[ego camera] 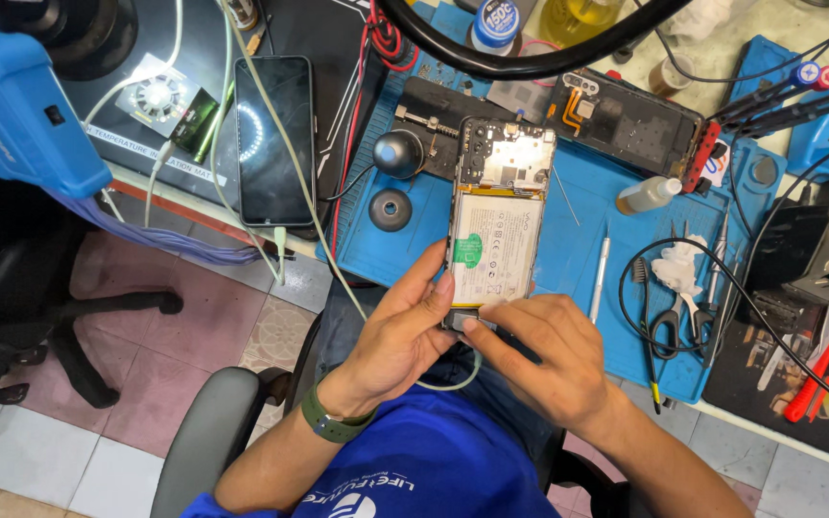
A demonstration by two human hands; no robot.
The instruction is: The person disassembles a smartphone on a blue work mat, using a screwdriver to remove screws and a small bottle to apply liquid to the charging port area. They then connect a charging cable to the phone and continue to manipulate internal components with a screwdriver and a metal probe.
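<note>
Both hands curl inward, left hand (397, 331) and right hand (539, 350) each pinching the opened phone (496, 235).

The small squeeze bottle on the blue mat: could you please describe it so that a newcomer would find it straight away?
Start at the blue work mat and find the opened phone held at its near end by both hands. Just right of the phone's top end lies a small squeeze bottle, tipped on its side. Unlike the slim metal tools nearby, it is stubby, translucent and holds pale yellowish liquid.
</note>
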